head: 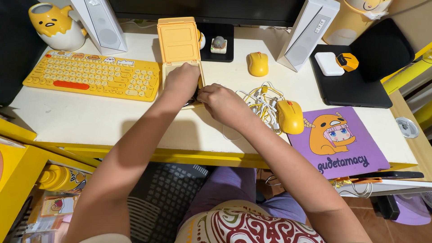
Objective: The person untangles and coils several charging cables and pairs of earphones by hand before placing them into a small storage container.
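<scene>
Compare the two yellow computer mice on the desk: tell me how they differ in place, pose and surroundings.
The far mouse lies alone on bare desk near the monitor base; the near mouse lies closer to the person, against a tangle of white and yellow cables and beside the purple mouse pad. The far mouse points straight away; the near mouse is slightly angled. The near mouse looks larger, perhaps only because it is closer. Both are yellow, and neither hand touches them.

The box (179, 49) is small, yellow-orange plastic, standing open on the white desk just right of the keyboard. Its hinged lid is tipped back upright, the inner face showing a square recessed panel. The pale tray below is mostly hidden. A dark item (196, 96) shows at its front right corner, too covered to tell.
</scene>
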